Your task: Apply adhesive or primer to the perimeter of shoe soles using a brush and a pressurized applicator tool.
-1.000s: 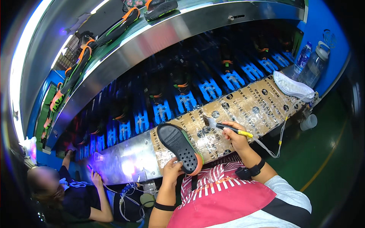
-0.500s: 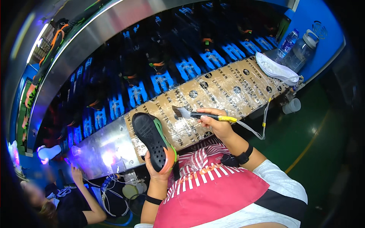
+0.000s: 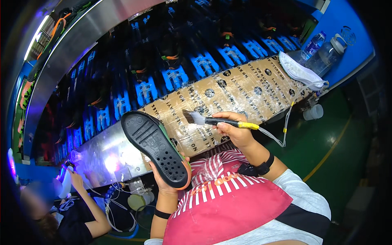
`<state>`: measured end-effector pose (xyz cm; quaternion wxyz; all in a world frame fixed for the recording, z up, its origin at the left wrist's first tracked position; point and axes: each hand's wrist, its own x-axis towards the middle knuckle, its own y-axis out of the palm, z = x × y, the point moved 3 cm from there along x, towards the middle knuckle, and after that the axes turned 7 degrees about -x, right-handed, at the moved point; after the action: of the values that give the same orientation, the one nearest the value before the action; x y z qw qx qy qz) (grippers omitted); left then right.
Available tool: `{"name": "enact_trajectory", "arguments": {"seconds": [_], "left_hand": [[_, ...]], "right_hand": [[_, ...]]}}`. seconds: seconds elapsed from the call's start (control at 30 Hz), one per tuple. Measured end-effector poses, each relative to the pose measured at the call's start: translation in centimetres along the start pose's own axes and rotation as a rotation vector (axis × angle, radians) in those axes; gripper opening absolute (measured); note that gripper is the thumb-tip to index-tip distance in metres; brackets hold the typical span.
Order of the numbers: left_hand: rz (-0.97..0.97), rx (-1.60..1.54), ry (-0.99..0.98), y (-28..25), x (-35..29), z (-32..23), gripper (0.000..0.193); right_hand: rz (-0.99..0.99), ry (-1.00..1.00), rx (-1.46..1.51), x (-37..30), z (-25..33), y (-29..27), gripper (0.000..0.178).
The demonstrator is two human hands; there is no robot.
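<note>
My left hand (image 3: pixel 164 183) grips a black shoe sole (image 3: pixel 154 149) by its heel end, where orange and green show along the edge. The underside faces up, with grooves at the toe and several round holes at the heel. To the right, my right hand (image 3: pixel 234 130) is closed round the black handle of a brush (image 3: pixel 222 122). Its bristles point left, above the cardboard, a short way right of the sole and apart from it. Yellow tape wraps the handle's end, and thin clear tubing (image 3: pixel 272 138) runs from there.
Printed cardboard (image 3: pixel 228 93) covers the bench. Bare metal bench (image 3: pixel 112 157) lies left, where a co-worker's hand (image 3: pixel 76 179) reaches in. Beyond runs a conveyor with blue holders (image 3: pixel 205 62). A white sole (image 3: pixel 300 72), a bottle (image 3: pixel 313 45) and a jug (image 3: pixel 328 56) stand far right.
The sole has moved left and toward me and turned so its underside shows more fully. The brush stays nearly in place. At far left, the co-worker's white piece has moved lower.
</note>
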<state>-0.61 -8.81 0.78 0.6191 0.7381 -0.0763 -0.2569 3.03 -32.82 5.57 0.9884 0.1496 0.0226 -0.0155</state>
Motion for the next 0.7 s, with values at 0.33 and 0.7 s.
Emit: {"name": "enact_trajectory", "arguments": {"seconds": [0.33, 0.7], "left_hand": [[0.100, 0.018, -0.036, 1.0, -0.3, 0.1, 0.071], [0.043, 0.040, -0.072, 0.4, -0.2, -0.1, 0.071]], "right_hand": [[0.045, -0.056, -0.078, -0.2, 1.2, 1.6, 0.028], [0.085, -0.075, -0.130, -0.1, 3.2, 4.1, 0.025]]}}
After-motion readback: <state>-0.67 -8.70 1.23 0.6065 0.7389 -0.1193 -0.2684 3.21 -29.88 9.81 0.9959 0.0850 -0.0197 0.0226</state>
